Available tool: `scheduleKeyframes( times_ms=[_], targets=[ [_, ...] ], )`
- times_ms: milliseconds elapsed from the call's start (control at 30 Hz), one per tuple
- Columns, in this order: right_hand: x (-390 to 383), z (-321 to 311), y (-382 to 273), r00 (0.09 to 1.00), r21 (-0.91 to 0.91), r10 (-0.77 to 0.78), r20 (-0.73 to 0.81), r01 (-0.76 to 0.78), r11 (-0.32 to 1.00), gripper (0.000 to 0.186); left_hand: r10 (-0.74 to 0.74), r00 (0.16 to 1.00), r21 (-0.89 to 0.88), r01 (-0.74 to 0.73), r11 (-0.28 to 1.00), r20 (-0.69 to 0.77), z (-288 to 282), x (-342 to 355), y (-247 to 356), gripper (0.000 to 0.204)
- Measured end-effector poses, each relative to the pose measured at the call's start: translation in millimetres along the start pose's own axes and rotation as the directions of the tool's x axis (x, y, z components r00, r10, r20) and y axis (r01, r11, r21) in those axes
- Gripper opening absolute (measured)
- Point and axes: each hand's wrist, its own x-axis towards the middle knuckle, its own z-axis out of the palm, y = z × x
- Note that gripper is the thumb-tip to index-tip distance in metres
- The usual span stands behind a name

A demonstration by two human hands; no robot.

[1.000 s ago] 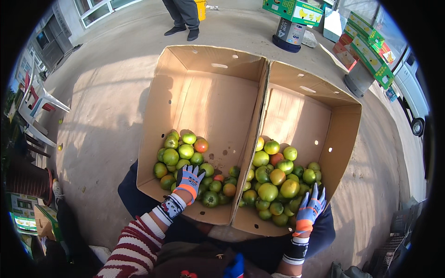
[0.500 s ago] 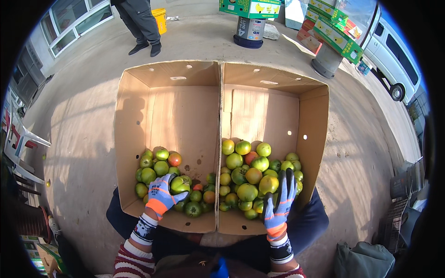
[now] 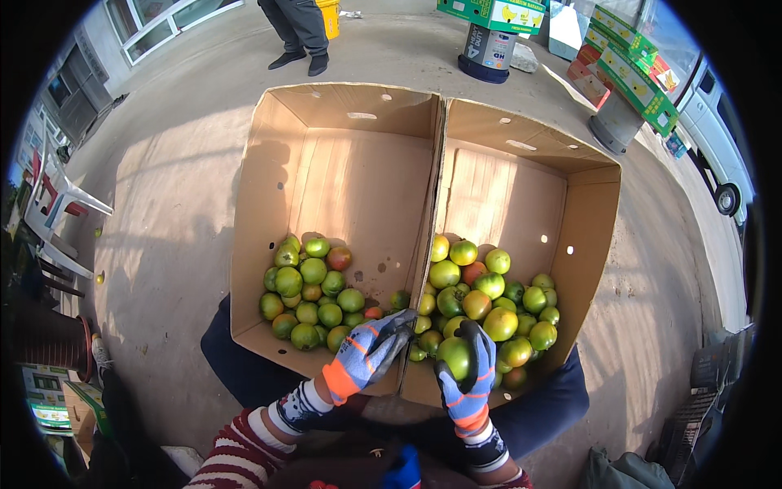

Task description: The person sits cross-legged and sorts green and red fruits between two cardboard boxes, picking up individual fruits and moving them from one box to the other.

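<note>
My right hand (image 3: 474,375), in a blue-grey glove with orange bands and dark fingers, is closed round a large green tomato (image 3: 454,359) at the near side of the right cardboard box (image 3: 599,236). My left hand (image 3: 366,350), gloved alike, reaches over the near right corner of the left cardboard box (image 3: 261,191), fingers stretched toward the dividing wall. I see nothing held in it, though its palm is partly hidden. Green tomatoes (image 3: 288,281), with a reddish one (image 3: 339,258), fill the near part of the left box. More green and yellowish tomatoes (image 3: 499,323) lie in the right one.
Beyond the boxes a person (image 3: 297,37) stands near a yellow bucket (image 3: 329,18). Green fruit cartons (image 3: 631,77) are stacked at the far right by a white van (image 3: 717,134). A white plastic chair (image 3: 69,200) stands at the left. A dark crate (image 3: 696,424) sits at the right.
The left hand has let go of a large green tomato and moved right to the divider. The right hand has moved nearer the divider and taken hold of a green tomato. The view has shifted.
</note>
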Motion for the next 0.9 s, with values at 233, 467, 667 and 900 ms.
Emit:
scheduleKeyframes(
  times_ms=[233, 467, 667, 900],
  targets=[
    [-29.2, 31.3, 45.5, 0.815, -0.582, 0.079, 0.574, 0.338, 0.739, 0.057, -0.242, 0.954, 0.948, 0.231, 0.221, -0.176, -59.8, -17.8, -144.0, 0.072],
    [-32.1, 33.0, 52.0, 0.82, -0.572, 0.091, 0.565, 0.31, 0.759, 0.053, -0.155, 0.974, 0.823, -0.048, 0.567, 0.163, -11.5, 6.8, -139.6, 0.071],
    [-21.7, 27.6, 38.1, 0.907, -0.405, -0.043, 0.418, 0.229, 0.885, 0.057, -0.269, 0.936, 0.912, -0.105, 0.397, 0.225, 19.1, 25.4, -135.6, 0.075],
    [1.8, 20.2, -0.6, 0.944, -0.05, -0.238, 0.23, 0.256, 0.965, 0.076, -0.214, 0.976, -0.34, 0.189, 0.921, -0.035, -11.1, 5.2, -61.4, 0.031]
  ],
)
